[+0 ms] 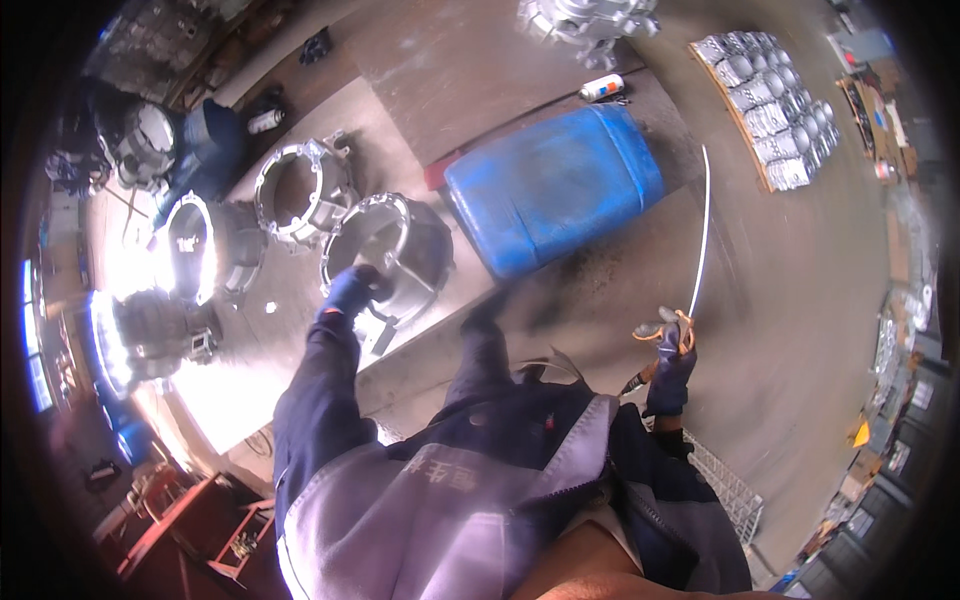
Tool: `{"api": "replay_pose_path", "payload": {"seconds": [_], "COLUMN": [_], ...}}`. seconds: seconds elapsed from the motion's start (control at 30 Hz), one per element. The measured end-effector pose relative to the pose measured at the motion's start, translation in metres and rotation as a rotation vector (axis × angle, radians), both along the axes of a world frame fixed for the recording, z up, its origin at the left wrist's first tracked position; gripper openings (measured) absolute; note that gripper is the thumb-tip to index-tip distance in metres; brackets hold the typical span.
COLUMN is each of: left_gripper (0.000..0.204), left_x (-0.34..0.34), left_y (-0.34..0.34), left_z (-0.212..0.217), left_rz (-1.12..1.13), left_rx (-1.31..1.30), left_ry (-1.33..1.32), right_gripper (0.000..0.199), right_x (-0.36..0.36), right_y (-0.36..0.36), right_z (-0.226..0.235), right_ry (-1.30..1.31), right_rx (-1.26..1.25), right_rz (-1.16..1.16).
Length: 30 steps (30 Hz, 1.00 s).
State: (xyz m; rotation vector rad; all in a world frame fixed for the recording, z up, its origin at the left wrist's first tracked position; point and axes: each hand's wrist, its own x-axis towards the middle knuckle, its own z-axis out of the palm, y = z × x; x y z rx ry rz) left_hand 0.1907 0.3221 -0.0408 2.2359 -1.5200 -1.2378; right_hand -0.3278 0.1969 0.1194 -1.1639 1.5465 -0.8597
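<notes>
My left hand [352,290], in a dark blue glove, is closed on the near rim of a cast-metal housing [425,250]. This hollow, ring-mouthed housing sits on the bright metal worktable [245,385]. Out to the right, my right hand [672,362] wears a dark glove with grey fingertips and orange edging. Its fingers close around the lower end of a long, thin, whitish rod [707,215], which points away from me. Beside that wrist is a dark handle-like piece [636,383]; whether the hand touches it, I cannot tell.
Other metal housings [295,190] [215,245] [155,335] stand on the table's left side. A blue plastic drum [555,185] lies beyond the table's edge, with a spray can [602,88] behind it. Stacked castings [770,105] rest on a pallet at far right. A red metal frame [175,525] stands lower left.
</notes>
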Motion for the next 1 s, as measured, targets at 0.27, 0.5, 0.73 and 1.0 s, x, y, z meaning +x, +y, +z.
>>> {"api": "replay_pose_path", "payload": {"seconds": [0.27,0.5,0.73,1.0], "left_gripper": [0.017,0.024,0.028,0.027], "left_x": [-0.002,-0.106,-0.244,-0.314], "left_y": [-0.100,-0.206,-0.260,-0.249], "left_z": [0.184,0.229,0.140,0.105], "left_rz": [0.136,0.068,-0.251,-0.187], "left_rx": [-0.257,-0.313,-0.444,-0.368], "left_ry": [0.383,0.188,-0.134,-0.279], "right_gripper": [0.031,0.027,0.022,0.036], "right_x": [-0.042,-0.090,-0.123,-0.055], "right_y": [0.028,0.041,0.018,-0.017], "right_z": [-0.001,0.003,-0.008,0.023], "right_ry": [-0.006,-0.084,-0.110,0.445], "right_rx": [-0.196,-0.184,-0.148,0.096], "right_rz": [0.015,-0.036,-0.020,0.187]}}
